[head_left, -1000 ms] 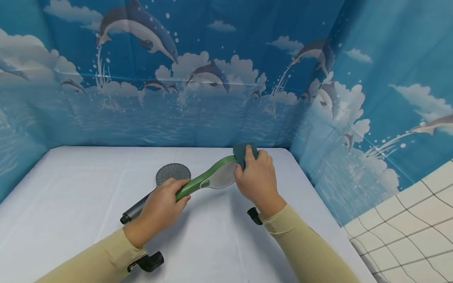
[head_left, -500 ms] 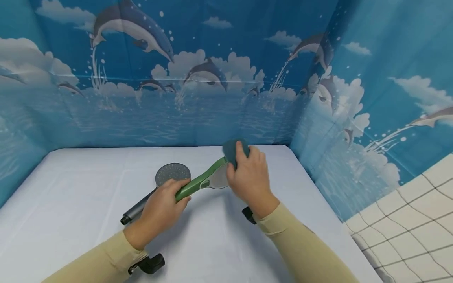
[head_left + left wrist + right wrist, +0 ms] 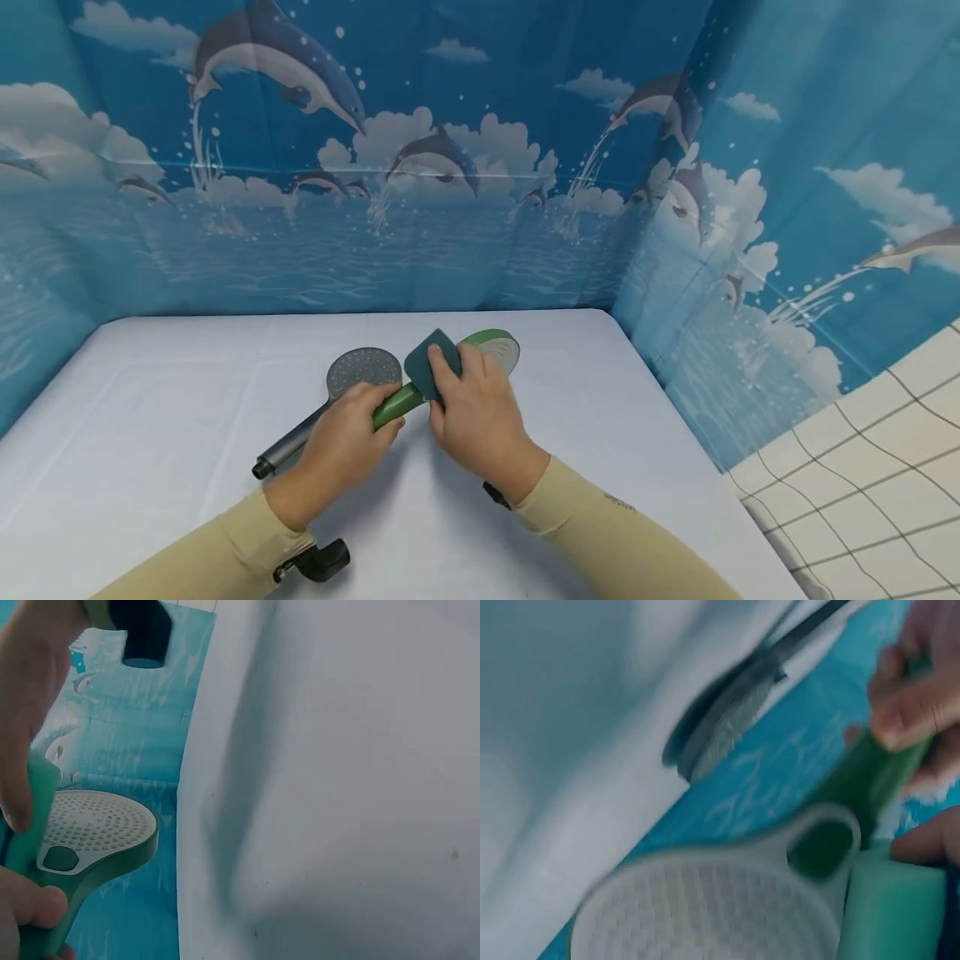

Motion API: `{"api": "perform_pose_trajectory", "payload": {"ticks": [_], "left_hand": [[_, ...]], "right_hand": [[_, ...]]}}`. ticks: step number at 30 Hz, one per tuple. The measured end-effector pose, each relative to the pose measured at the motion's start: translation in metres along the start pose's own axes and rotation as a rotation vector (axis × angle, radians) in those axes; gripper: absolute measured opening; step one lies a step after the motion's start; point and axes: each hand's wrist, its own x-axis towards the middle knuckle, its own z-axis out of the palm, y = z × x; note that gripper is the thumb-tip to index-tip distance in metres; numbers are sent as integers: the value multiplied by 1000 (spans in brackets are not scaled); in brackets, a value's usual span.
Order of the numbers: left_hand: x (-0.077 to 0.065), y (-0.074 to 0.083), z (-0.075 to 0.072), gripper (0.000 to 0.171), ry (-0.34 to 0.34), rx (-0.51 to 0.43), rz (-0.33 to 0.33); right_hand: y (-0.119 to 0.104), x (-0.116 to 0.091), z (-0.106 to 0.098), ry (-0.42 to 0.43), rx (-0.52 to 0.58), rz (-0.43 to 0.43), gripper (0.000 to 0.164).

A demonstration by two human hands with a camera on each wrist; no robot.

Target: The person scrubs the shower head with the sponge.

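My left hand grips the handle of a green shower head, held over the white table with its head end toward the right. In my right hand is a dark green sponge, laid against the neck where handle meets head. The left wrist view shows the pale, dotted spray face with an oval green button below it. There the sponge touches the edge beside that button. The right wrist view has the light green side of the sponge right at the neck.
A grey shower head lies on the white-covered table just behind my left hand. Blue dolphin-print curtains stand along the back and right sides. White tiles show at the lower right.
My right hand has slid the sponge leftward along the green shower head, from its far head end to the neck near the handle. My left hand keeps its grip in place.
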Motion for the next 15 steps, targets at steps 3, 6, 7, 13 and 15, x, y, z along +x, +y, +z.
{"api": "perform_pose_trajectory", "payload": {"ticks": [3,6,7,13,15], "left_hand": [[-2,-1,-1,49,6,2,-7],[-2,-1,-3,49,11,0,-9],[-2,-1,-4,49,11,-3,-10],[0,2,-3,49,28,-27,-7],[0,3,-2,49,40,-31,-3]], "right_hand": [[19,6,-8,-30,62,143,62],[43,10,-17,-86,127,307,61],[49,11,-19,-106,133,341,61],[33,8,-21,-54,89,196,62],[20,8,-20,-18,52,82,61]]}}
